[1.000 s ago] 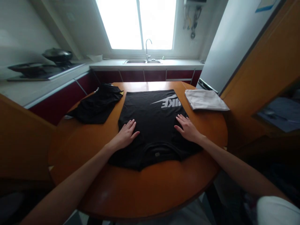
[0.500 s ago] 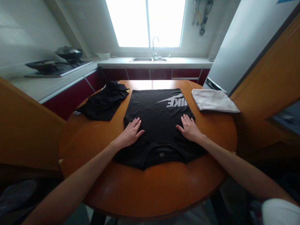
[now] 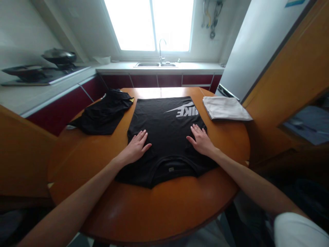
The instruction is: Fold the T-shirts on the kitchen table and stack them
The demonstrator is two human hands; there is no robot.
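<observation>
A black T-shirt (image 3: 167, 133) with a white printed logo lies spread flat on the round wooden table (image 3: 164, 212), its neckline towards me. My left hand (image 3: 135, 146) rests palm down on the shirt's left side, fingers stretched out and thumb apart. On the opposite side, my right hand (image 3: 202, 140) lies flat on the cloth in the same way. Neither hand grips the fabric. What lies under the palms is hidden.
A crumpled black garment (image 3: 105, 113) lies at the table's left. Folded white cloth (image 3: 224, 108) sits at the right. Behind are a counter with a sink (image 3: 147, 64), a stove with a pot (image 3: 59, 56), and a fridge (image 3: 257, 44) on the right.
The whole scene has shifted slightly left in view as my head turned a little to the right. Both hands stay flat on the same parts of the shirt.
</observation>
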